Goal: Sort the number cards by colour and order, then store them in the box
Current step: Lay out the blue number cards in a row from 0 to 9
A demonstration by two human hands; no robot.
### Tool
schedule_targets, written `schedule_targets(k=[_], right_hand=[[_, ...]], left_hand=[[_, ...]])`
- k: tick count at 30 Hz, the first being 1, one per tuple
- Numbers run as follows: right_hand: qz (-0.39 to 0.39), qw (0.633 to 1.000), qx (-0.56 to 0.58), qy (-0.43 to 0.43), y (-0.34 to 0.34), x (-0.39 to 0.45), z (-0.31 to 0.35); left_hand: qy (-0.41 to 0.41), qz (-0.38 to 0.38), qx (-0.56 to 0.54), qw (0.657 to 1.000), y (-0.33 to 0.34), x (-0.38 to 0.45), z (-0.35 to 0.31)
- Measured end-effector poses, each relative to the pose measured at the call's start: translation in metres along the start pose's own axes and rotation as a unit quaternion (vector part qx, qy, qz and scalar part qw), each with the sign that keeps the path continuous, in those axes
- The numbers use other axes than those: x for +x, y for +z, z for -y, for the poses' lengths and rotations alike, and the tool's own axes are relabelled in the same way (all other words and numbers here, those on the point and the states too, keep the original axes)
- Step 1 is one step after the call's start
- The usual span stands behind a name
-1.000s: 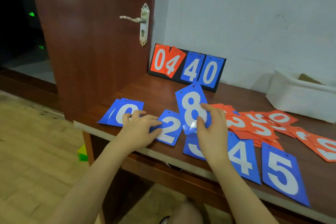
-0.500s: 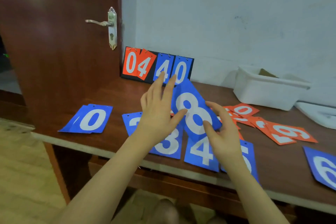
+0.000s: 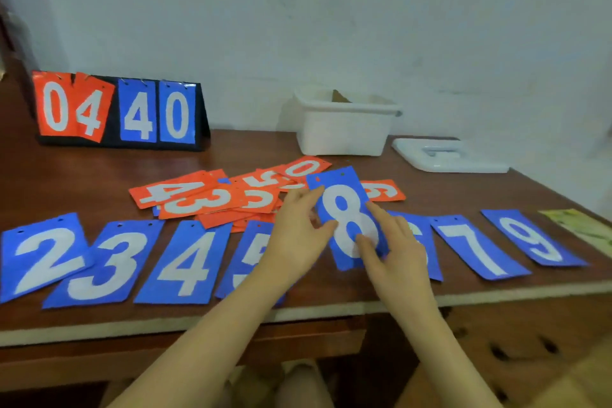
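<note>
Both hands, left hand (image 3: pixel 298 229) and right hand (image 3: pixel 394 242), pinch the blue 8 card (image 3: pixel 347 219) at frame centre, above the row. Risk: the 7 card (image 3: pixel 477 248) and 9 card (image 3: pixel 533 235) leave little gap, so setting it down may shove them askew.

Between the blue 7 card (image 3: pixel 477 247) and blue 9 card (image 3: pixel 531 237) bare brown wooden counter (image 3: pixel 463 195) shows. Behind the row, a heap of orange number cards (image 3: pixel 212 197) blocks the middle; the white plastic box (image 3: pixel 344 129) and its flat white lid (image 3: pixel 447 156) stand by the wall.
</note>
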State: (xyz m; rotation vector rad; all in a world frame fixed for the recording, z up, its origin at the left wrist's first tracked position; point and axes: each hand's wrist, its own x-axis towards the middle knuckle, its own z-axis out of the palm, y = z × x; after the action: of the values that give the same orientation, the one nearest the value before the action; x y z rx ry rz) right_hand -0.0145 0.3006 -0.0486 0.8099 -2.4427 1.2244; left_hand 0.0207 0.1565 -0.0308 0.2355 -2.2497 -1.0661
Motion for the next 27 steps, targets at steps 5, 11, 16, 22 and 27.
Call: schedule_targets(k=[5, 11, 16, 22, 27], right_hand=[[0.057, 0.966, -0.235, 0.085, -0.035, 0.001, -0.047], [0.075, 0.989, -0.119, 0.047, -0.045, 0.008, -0.056], [-0.020, 0.975, -0.172, 0.139, -0.080, 0.014, -0.089], [0.039, 0.987, -0.041, 0.151, -0.094, 0.019, -0.103], [-0.035, 0.985, -0.077, 0.153, -0.125, 0.032, -0.126]], left_hand=[[-0.037, -0.004, -0.015, 0.999, 0.036, 0.013, -0.019], [-0.054, -0.035, -0.049, 0.997, 0.046, 0.023, -0.030], [-0.031, 0.014, -0.050, 0.998, 0.070, 0.030, -0.054], [-0.035, 0.069, -0.044, 0.996, 0.115, 0.041, -0.077], [-0.039, 0.160, -0.051, 0.985, 0.160, 0.044, -0.099]])
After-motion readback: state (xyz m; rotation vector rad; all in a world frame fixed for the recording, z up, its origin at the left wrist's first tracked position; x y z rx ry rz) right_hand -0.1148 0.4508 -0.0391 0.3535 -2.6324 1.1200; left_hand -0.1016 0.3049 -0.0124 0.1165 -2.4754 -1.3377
